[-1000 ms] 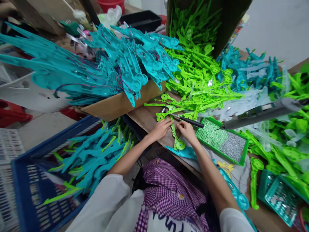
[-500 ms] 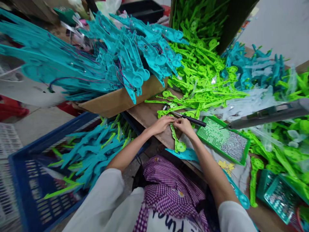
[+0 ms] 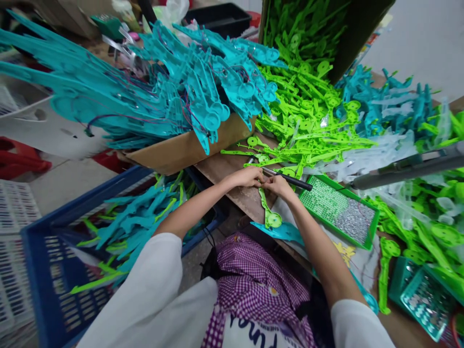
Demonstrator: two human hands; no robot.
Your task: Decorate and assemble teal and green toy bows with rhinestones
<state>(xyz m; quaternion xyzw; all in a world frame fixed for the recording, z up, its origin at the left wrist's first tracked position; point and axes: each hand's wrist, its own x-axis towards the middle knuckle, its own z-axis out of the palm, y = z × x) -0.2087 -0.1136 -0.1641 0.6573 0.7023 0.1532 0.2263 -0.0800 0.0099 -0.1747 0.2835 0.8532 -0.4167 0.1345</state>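
Observation:
My left hand and my right hand meet over the table's front edge with fingertips pinched close together. Between them is the upper end of a lime-green plastic part, whose round end points toward me. Whatever else the fingertips may pinch is too small to make out. Under the round end lies a blue plastic piece. Just beyond my hands rests a hammer with a black handle. A green tray of small metal pieces stands right of my right hand.
Blue parts with thin wires fill a cardboard box at the back left. Lime-green parts are heaped behind my hands. A blue crate with assembled pieces stands at left. A grey tool juts in from the right.
The whole view has shifted slightly right and my left forearm sits a little differently. Both hands stay together at the green part's upper end.

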